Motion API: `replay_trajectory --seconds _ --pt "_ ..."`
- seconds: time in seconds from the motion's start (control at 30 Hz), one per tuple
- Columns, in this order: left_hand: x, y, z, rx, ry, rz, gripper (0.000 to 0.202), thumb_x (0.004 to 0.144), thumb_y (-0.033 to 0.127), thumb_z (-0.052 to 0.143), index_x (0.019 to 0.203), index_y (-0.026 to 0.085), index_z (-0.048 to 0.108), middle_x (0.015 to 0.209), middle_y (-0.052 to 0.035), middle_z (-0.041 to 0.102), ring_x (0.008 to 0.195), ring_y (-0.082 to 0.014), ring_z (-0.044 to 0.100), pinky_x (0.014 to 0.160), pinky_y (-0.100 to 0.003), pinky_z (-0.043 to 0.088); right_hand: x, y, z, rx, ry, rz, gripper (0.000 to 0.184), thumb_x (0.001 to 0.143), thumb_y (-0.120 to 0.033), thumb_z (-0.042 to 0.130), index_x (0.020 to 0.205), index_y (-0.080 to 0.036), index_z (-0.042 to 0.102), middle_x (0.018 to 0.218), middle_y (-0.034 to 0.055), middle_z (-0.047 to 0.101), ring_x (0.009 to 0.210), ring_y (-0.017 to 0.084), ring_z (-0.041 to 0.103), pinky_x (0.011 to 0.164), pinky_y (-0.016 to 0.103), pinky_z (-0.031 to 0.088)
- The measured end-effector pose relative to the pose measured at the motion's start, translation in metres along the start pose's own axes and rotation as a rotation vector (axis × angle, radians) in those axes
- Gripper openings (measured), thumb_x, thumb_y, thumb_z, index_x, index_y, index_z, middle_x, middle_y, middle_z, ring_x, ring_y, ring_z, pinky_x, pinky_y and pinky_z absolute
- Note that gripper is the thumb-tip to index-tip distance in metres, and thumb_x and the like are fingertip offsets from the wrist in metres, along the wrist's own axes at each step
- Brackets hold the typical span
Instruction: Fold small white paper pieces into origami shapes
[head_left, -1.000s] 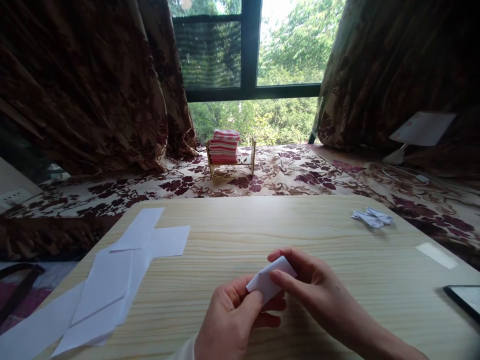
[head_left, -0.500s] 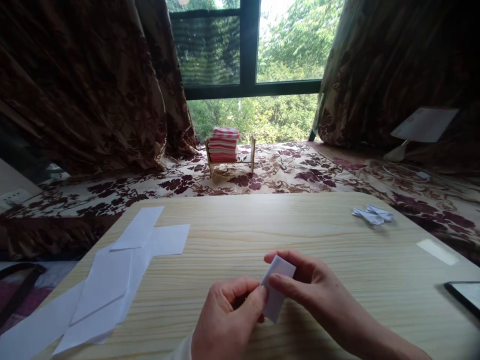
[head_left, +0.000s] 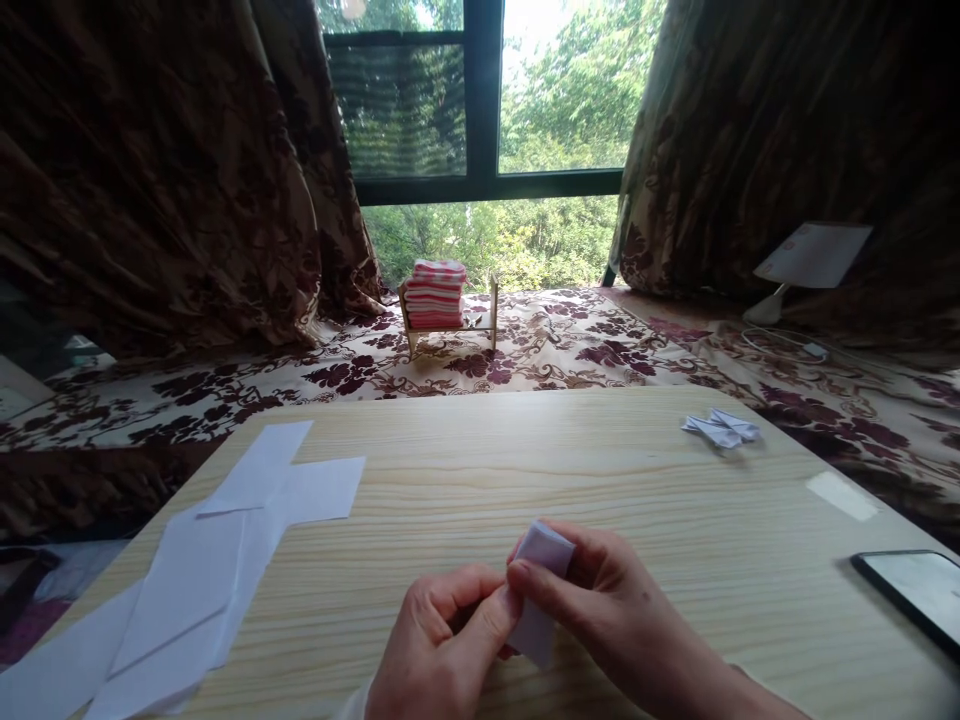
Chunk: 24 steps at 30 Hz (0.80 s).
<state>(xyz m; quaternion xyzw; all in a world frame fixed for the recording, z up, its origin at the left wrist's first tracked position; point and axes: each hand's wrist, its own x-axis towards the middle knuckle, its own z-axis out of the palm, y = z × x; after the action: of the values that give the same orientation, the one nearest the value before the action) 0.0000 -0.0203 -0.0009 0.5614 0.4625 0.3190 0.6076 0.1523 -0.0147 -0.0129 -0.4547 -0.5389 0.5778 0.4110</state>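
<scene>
A small folded piece of white paper [head_left: 546, 548] is held between both hands above the table, near its front. My left hand [head_left: 444, 640] pinches its left edge between thumb and finger. My right hand [head_left: 600, 590] grips it from the right, thumb lying across the near face and fingers behind. The two thumbs almost meet on the paper, and the fingers behind it are partly hidden. Several white paper sheets [head_left: 187, 570] lie overlapping on the left side of the table. Folded white paper pieces [head_left: 721, 430] rest at the far right.
The light wooden table [head_left: 420, 450] stands before a cloth-covered ledge. A phone-like device [head_left: 915, 595] and a whitish patch [head_left: 844, 495] are on its right side. Beyond are a little rack [head_left: 493, 310] with striped folded cloths [head_left: 435, 295] and a white lamp [head_left: 814, 255].
My right thumb has shifted left along the paper, closer to my left thumb. The whole view has turned slightly right, showing more of the phone-like device.
</scene>
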Motion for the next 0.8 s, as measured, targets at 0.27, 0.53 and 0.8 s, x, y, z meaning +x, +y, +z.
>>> replay_trajectory --seconds 0.27,0.53,0.8 --pt "-0.004 -0.006 0.007 0.247 0.195 0.248 0.030 0.081 0.030 0.054 0.056 0.018 0.066 0.058 -0.0024 0.053 0.059 -0.0152 0.048 0.062 -0.025 0.038 0.000 -0.007 -0.005 -0.051 -0.036 -0.041 0.032 0.081 -0.041 0.058 0.062 -0.015 0.054 0.059 -0.0013 0.049 0.058 0.012 0.045 0.053 0.023 0.036" --pt "-0.007 -0.001 -0.004 0.279 0.298 0.248 0.019 0.080 0.024 0.048 0.065 0.019 0.060 0.065 -0.0013 0.056 0.066 -0.0163 0.053 0.067 -0.025 0.039 0.003 -0.009 -0.022 0.003 0.196 -0.050 0.032 0.078 -0.044 0.063 0.064 -0.016 0.059 0.059 -0.0017 0.048 0.059 0.012 0.043 0.055 0.023 0.036" --pt "-0.005 -0.010 0.004 0.362 0.182 0.288 0.031 0.085 0.032 0.047 0.058 0.019 0.055 0.062 -0.0013 0.050 0.062 -0.0150 0.048 0.063 -0.024 0.037 -0.002 -0.004 0.000 0.023 -0.060 -0.032 0.033 0.076 -0.043 0.064 0.060 -0.014 0.059 0.058 -0.0011 0.050 0.057 0.012 0.047 0.054 0.023 0.038"
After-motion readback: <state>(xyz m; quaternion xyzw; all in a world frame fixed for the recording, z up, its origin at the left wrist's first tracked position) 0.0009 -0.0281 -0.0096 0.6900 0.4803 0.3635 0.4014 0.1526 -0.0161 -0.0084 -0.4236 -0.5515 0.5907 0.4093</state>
